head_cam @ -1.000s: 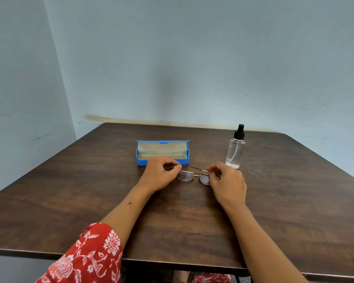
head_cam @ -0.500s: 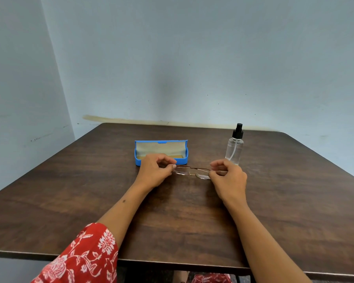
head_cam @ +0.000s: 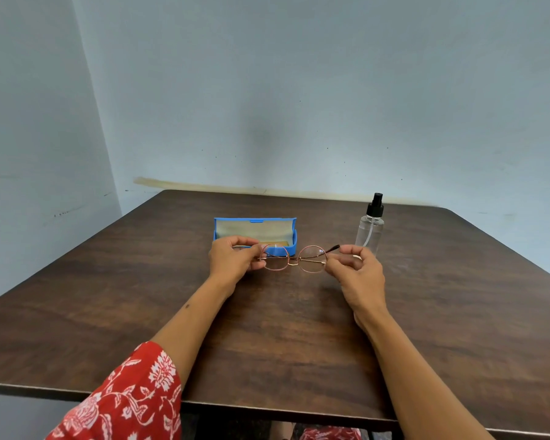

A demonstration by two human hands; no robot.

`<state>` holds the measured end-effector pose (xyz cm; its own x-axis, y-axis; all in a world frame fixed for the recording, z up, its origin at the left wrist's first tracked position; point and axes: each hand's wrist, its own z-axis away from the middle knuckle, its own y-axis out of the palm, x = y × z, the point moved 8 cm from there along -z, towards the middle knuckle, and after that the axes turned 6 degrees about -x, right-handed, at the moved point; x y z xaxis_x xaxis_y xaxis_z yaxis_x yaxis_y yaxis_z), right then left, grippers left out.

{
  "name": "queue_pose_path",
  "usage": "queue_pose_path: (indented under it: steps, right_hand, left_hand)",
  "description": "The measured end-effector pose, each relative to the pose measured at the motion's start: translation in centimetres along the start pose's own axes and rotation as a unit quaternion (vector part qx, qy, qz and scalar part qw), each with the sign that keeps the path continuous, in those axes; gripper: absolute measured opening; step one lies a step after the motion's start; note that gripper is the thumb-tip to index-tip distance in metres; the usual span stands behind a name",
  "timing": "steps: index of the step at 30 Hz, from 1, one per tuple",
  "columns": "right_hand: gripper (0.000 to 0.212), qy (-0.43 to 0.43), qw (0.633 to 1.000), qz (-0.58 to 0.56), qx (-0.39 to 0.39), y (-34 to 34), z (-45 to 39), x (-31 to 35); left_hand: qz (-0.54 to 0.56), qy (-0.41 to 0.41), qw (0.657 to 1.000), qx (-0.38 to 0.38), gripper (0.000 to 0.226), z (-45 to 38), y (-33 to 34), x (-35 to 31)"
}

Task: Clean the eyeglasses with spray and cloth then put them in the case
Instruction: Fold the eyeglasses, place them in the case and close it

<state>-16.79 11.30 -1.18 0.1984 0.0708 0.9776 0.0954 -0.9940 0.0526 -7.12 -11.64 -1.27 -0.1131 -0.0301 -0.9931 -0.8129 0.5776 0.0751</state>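
Round, thin-rimmed copper eyeglasses [head_cam: 294, 258] hang a little above the table, lenses upright and facing me, temples folded behind them. My left hand [head_cam: 234, 258] pinches the left end of the frame and my right hand [head_cam: 354, 271] pinches the right end. Just behind the glasses lies the blue case [head_cam: 291, 246], open, with a beige lining and something tan inside; its front is partly hidden by my left hand. A clear spray bottle [head_cam: 370, 230] with a black nozzle stands upright behind my right hand. No separate cloth is plainly visible.
The dark wooden table [head_cam: 267, 328] runs to a pale blue wall behind and on the left. Its near edge is by my body, with bare wood left and right of my arms. My left arm has a red flowered sleeve [head_cam: 124, 398].
Both hands have lifted the glasses off the table and turned them from lying flat to lenses upright, facing me. Case and bottle have stayed in place.
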Motion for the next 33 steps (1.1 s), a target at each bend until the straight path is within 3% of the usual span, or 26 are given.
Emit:
queue_pose_path:
  steps: [13, 20, 24, 33]
  right_hand:
    - [0.025, -0.040, 0.998, -0.004, 0.042, 1.3, -0.1, 0.3]
    - [0.023, -0.083, 0.996, 0.030, 0.032, 4.6, -0.6, 0.7]
    - [0.016, -0.090, 0.995, 0.049, 0.006, 7.0, -1.0, 0.8]
    - [0.016, -0.118, 0.981, 0.153, -0.030, 9.6, -2.5, 0.3]
  left_hand:
    - [0.063, -0.083, 0.993, -0.052, 0.029, 0.0, -0.9, 0.1]
    - [0.021, -0.014, 0.995, -0.100, 0.005, -0.5, -2.5, -1.7]
    - [-0.010, 0.035, 0.990, -0.133, 0.014, -1.0, -4.1, -2.4]
    - [-0.165, 0.094, 0.957, -0.220, 0.010, -1.7, -5.9, -2.2]
